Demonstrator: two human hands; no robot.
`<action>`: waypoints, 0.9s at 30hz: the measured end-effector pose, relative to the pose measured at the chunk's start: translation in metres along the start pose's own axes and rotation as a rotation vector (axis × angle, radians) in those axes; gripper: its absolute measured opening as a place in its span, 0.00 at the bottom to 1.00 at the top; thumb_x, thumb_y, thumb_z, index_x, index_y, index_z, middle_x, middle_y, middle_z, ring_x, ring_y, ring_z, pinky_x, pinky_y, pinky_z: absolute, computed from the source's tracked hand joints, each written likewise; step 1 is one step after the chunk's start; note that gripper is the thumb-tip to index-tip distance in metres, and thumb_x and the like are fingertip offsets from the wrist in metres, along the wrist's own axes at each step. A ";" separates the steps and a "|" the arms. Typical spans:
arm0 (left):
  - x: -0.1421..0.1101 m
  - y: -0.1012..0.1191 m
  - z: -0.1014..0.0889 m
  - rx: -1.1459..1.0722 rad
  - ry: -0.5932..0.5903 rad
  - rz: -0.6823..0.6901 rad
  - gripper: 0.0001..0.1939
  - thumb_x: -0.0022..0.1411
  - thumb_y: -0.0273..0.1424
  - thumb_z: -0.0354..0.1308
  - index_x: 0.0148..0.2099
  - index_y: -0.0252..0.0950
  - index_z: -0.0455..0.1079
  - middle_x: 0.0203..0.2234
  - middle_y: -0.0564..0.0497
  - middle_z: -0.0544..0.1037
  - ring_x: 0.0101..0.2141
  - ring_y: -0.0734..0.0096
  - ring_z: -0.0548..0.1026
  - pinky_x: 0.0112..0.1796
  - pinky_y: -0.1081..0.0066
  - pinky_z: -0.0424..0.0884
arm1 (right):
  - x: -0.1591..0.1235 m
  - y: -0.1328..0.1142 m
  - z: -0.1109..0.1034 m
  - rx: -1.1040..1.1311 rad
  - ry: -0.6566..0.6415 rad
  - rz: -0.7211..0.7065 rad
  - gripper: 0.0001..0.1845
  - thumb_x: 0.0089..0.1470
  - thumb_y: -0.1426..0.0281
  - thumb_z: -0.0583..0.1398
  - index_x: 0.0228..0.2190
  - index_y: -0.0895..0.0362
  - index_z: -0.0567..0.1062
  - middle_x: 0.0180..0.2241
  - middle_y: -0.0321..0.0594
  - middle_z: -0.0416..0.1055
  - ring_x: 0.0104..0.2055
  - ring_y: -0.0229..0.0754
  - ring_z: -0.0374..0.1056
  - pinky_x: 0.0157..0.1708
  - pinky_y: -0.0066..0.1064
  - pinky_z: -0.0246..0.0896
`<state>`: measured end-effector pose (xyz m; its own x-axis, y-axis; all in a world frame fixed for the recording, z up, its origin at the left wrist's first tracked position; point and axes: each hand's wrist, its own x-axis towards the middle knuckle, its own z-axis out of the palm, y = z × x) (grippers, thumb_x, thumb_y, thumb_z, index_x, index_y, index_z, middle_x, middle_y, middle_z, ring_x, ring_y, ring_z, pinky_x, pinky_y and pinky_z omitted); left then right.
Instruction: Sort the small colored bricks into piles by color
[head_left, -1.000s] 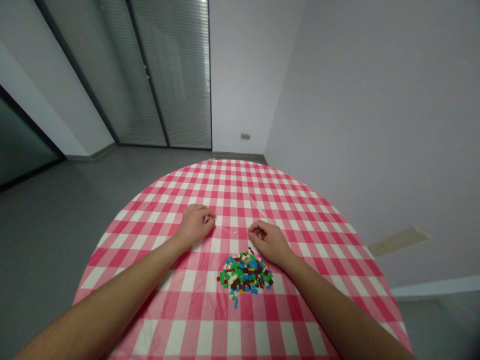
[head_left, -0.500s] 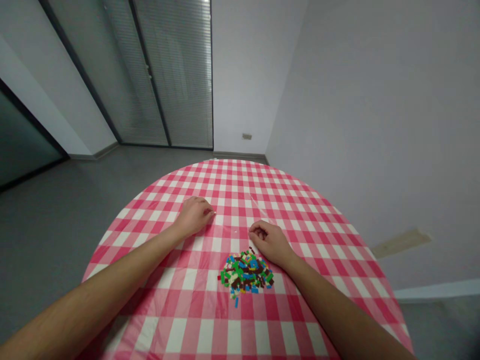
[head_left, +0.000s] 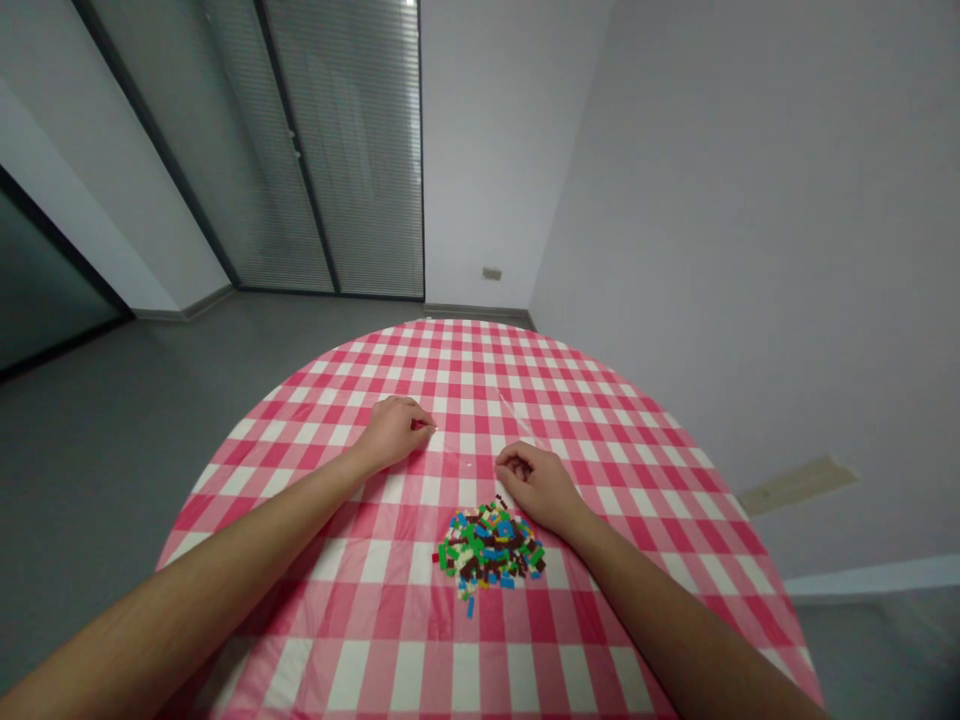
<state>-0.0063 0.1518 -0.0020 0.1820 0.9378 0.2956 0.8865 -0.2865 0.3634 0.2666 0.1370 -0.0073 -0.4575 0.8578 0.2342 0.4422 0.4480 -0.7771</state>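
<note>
A heap of small toy building bricks in green, blue, brown, cream and yellow lies on the checked tablecloth. My left hand rests beyond the heap to the left, its thumb and fingers pinched together at the cloth; whatever is between the fingertips is too small to make out. My right hand lies just beyond the heap's right side, fingers curled in, and the inside of its grip is hidden. Between the hands sits a tiny pale piece.
One blue brick lies at the heap's near edge and a red one at its left. The round table stands close to a grey wall on the right. Behind it are a glass partition with blinds and a wall socket.
My left hand has shifted slightly right, its fingertips closer to the middle of the table. My right hand keeps its curled pose beside the heap. The view has turned a little.
</note>
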 end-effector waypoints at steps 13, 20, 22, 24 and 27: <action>-0.012 0.013 -0.018 -0.213 0.060 -0.128 0.12 0.63 0.31 0.57 0.45 0.37 0.78 0.43 0.45 0.80 0.44 0.59 0.77 0.45 0.63 0.70 | 0.001 -0.001 0.000 -0.032 -0.035 0.007 0.05 0.51 0.73 0.59 0.31 0.58 0.75 0.23 0.35 0.70 0.24 0.37 0.63 0.25 0.27 0.56; -0.052 0.069 -0.002 -0.360 -0.152 0.060 0.09 0.66 0.29 0.55 0.40 0.41 0.78 0.34 0.51 0.81 0.34 0.67 0.77 0.38 0.68 0.69 | -0.005 -0.020 -0.014 -0.128 -0.190 -0.233 0.10 0.51 0.77 0.58 0.33 0.56 0.79 0.31 0.40 0.74 0.33 0.40 0.67 0.35 0.31 0.61; -0.060 0.076 0.003 -0.335 -0.212 0.114 0.10 0.67 0.30 0.54 0.39 0.41 0.78 0.32 0.51 0.81 0.33 0.67 0.76 0.36 0.68 0.68 | -0.007 -0.027 -0.017 -0.184 -0.291 -0.276 0.11 0.50 0.79 0.58 0.33 0.56 0.79 0.30 0.39 0.74 0.34 0.40 0.67 0.36 0.31 0.60; -0.064 0.079 0.005 -0.313 -0.259 0.185 0.10 0.68 0.32 0.55 0.40 0.41 0.78 0.32 0.51 0.81 0.34 0.66 0.76 0.37 0.68 0.67 | -0.008 -0.033 -0.019 -0.236 -0.398 -0.293 0.12 0.49 0.79 0.59 0.33 0.55 0.80 0.30 0.39 0.74 0.35 0.41 0.67 0.37 0.32 0.60; -0.064 0.079 0.004 -0.279 -0.281 0.270 0.09 0.67 0.32 0.57 0.40 0.40 0.79 0.31 0.50 0.81 0.35 0.66 0.75 0.39 0.67 0.66 | -0.010 -0.037 -0.017 -0.271 -0.471 -0.307 0.13 0.49 0.79 0.60 0.34 0.56 0.81 0.32 0.40 0.75 0.37 0.43 0.67 0.39 0.34 0.60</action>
<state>0.0535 0.0694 0.0045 0.5321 0.8283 0.1756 0.6506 -0.5326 0.5414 0.2676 0.1158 0.0293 -0.8587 0.5041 0.0920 0.3885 0.7576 -0.5246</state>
